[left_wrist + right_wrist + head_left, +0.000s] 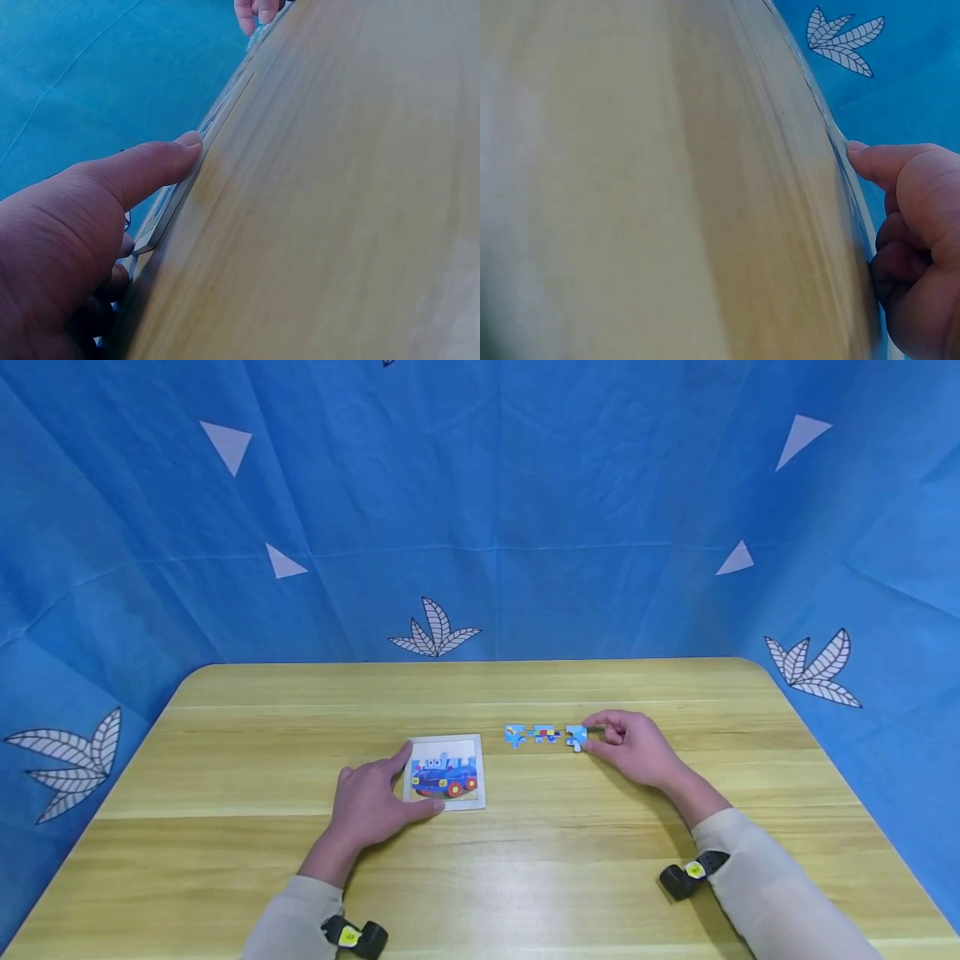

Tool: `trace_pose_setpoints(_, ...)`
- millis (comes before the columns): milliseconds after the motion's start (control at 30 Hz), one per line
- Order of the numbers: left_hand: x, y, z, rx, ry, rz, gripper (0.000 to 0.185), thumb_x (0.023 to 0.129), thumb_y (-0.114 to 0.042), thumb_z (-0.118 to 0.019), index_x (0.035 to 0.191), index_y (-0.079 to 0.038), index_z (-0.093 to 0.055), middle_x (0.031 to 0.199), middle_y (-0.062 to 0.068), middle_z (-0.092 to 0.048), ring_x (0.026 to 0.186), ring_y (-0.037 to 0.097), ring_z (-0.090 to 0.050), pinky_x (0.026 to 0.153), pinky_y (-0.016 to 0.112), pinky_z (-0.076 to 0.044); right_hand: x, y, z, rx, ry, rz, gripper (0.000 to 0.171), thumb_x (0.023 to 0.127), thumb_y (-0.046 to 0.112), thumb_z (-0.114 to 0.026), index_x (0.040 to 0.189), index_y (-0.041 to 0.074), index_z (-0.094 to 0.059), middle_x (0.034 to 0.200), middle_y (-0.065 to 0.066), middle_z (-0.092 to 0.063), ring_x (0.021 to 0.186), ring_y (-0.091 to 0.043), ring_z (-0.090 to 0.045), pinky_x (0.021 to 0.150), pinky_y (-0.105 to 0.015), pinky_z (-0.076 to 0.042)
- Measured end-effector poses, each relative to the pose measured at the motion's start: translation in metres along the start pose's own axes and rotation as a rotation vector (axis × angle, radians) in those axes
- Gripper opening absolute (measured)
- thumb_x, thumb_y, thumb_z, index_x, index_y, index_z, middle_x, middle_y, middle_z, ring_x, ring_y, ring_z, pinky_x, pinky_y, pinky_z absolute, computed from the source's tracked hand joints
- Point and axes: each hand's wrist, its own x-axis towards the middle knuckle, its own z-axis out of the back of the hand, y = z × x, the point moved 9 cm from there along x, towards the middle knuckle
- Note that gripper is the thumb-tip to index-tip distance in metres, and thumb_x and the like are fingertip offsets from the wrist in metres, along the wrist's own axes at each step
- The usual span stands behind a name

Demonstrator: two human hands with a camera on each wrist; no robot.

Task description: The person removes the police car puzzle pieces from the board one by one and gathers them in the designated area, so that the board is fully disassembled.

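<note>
A small square jigsaw puzzle with a pale frame lies on the table; its picture is a blue car with red wheels. My left hand holds it from the left, thumb at the near edge and index finger at the upper left corner. In the left wrist view, the thumb presses on the frame's edge. To the right, my right hand pinches a light blue puzzle piece between thumb and index finger, the other fingers curled in. Two loose pieces lie beside it: a light blue one and a multicoloured one.
The wooden table has rounded far corners. Behind and around it hangs a blue cloth with white triangles and leaf prints. Each wrist wears a black strap camera, the left one and the right one.
</note>
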Motion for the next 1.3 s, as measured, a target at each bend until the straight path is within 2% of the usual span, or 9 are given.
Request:
trace_pose_setpoints(300, -0.0003, 0.0004, 0.001, -0.005, -0.009, -0.009, 0.109, 0.058, -0.079, -0.065, 0.141, -0.012, -0.044, 0.123, 0.011, -0.06, 0.098, 0.024, -0.058, 0.073, 0.038, -0.026, 0.0067, 0.0012, -0.0014, 0.002, 0.007, -0.01, 0.024, 0.084, 0.022, -0.072, 0.106, 0.012, -0.068, 0.056, 0.004, -0.029, 0.051, -0.012, -0.028, 0.071, -0.038, -0.035)
trace_pose_setpoints(667, -0.0007, -0.0003, 0.0009, -0.003, -0.007, -0.002, 0.11, 0.058, -0.08, -0.064, 0.141, -0.012, -0.044, 0.125, 0.012, -0.059, 0.1, 0.025, -0.058, 0.073, 0.039, -0.027, 0.0066, 0.0, -0.0018, -0.009, 0.013, -0.014, 0.024, 0.084, 0.018, -0.072, 0.107, 0.009, -0.069, 0.055, 0.003, -0.031, 0.049, -0.01, -0.029, 0.072, -0.038, -0.036)
trace_pose_setpoints(1100, -0.0009, 0.0005, -0.0003, 0.004, 0.009, 0.005, 0.111, 0.057, -0.08, -0.065, 0.142, -0.013, -0.043, 0.125, 0.011, -0.059, 0.1, 0.025, -0.058, 0.074, 0.039, -0.027, 0.0062, -0.0008, -0.0018, -0.019, -0.003, -0.009, 0.026, 0.083, 0.018, -0.073, 0.107, 0.008, -0.069, 0.053, 0.005, -0.03, 0.048, -0.011, -0.029, 0.072, -0.038, -0.037)
trace_pose_setpoints(1300, -0.001, 0.0003, 0.0, 0.0, 0.012, 0.008, 0.111, 0.057, -0.08, -0.065, 0.142, -0.013, -0.042, 0.126, 0.011, -0.059, 0.101, 0.025, -0.057, 0.074, 0.039, -0.027, 0.0043, -0.0012, -0.0022, 0.013, -0.006, -0.031, 0.03, 0.082, 0.019, -0.074, 0.11, 0.007, -0.068, 0.054, 0.004, -0.031, 0.049, -0.011, -0.029, 0.072, -0.038, -0.036)
